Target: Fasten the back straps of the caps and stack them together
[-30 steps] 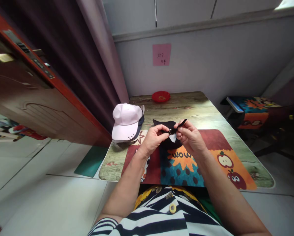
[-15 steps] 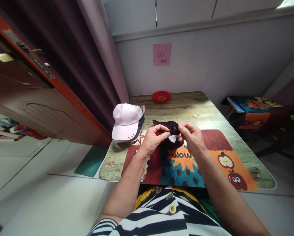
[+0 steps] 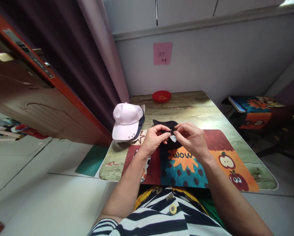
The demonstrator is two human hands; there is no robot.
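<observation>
A black cap (image 3: 165,123) lies on the table in front of me, partly covered by my hands, with a white tag (image 3: 173,138) showing inside it. My left hand (image 3: 155,139) pinches the cap's thin black strap near a small metal buckle (image 3: 171,132). From the other side, my right hand (image 3: 192,137) grips the strap close to the buckle between thumb and fingers. The two sets of fingertips nearly meet; how the strap runs through the buckle is too small to tell. To the left sits a pale pink cap (image 3: 127,114) with a dark side and rings on its brim.
A colourful mat (image 3: 223,141) covers the front of the wood-patterned table (image 3: 191,105). At the back lies a red dish (image 3: 161,96). A pink paper note (image 3: 162,53) hangs on the wall. An open wooden door (image 3: 51,108) and curtain stand left; a small table (image 3: 257,114) stands right.
My right hand has moved left along the strap, bringing its fingertips close to the buckle and my left fingers. My left hand and the pink cap have hardly moved.
</observation>
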